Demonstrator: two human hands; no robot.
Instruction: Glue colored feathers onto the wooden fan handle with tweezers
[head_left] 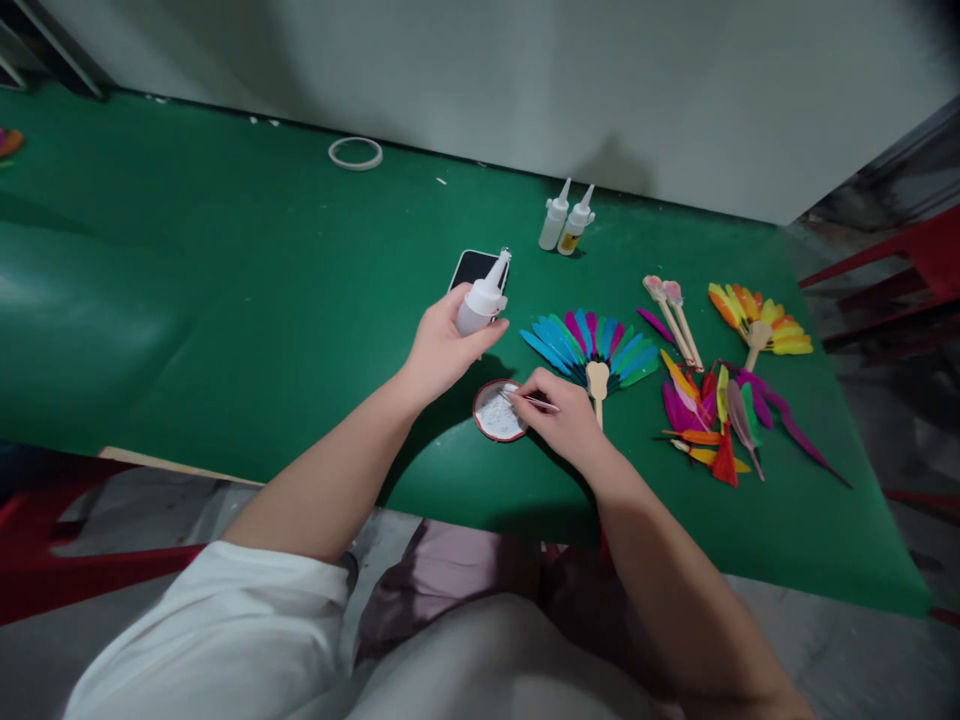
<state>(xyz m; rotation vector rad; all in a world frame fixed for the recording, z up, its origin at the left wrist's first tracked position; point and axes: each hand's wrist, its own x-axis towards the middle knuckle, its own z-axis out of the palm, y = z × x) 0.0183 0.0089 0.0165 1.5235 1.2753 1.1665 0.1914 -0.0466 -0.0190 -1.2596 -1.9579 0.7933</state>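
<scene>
My left hand [450,345] is wrapped round a white squeeze bottle [480,308] with a pointed nozzle, which tilts up and to the right. Thin tweezers [541,404] are pinched in my right hand [559,415], their tips over a small round white disc [496,418] with a dark red rim. The disc lies on the green table, and part of its right side is hidden by my fingers. Just beyond my right hand lies a feather fan [598,345] in blue, green and purple, with a pale wooden handle.
A phone [471,266] lies behind the held bottle. Two more nozzle bottles [564,226] stand near the wall. Loose coloured feathers [705,420], pale sticks [675,315] and a yellow-orange fan [761,325] are on the right. A white ring [355,154] lies at the back left.
</scene>
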